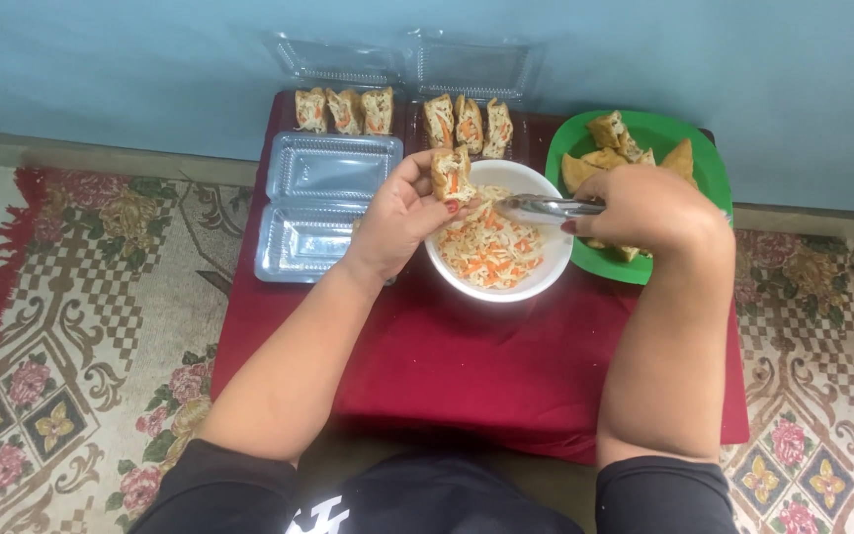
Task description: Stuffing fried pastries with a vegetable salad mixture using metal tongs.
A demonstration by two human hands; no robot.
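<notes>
My left hand [399, 220] holds a stuffed fried tofu piece [452, 174] over the far left rim of a white bowl [546, 272] filled with shredded vegetable filling [491, 247]. My right hand [649, 208] grips metal tongs [536, 209], whose tips point left over the bowl, close to the tofu piece. Behind my right hand sits a green plate [709, 163] with several plain fried tofu pieces [605, 143].
A low table under a red cloth [467, 366] carries everything. Two open clear plastic boxes at the back hold stuffed tofu pieces [345, 111], [468, 124]. An empty open clear box [318, 203] lies to the left. A patterned floral carpet [71, 336] surrounds the table; a blue wall stands behind.
</notes>
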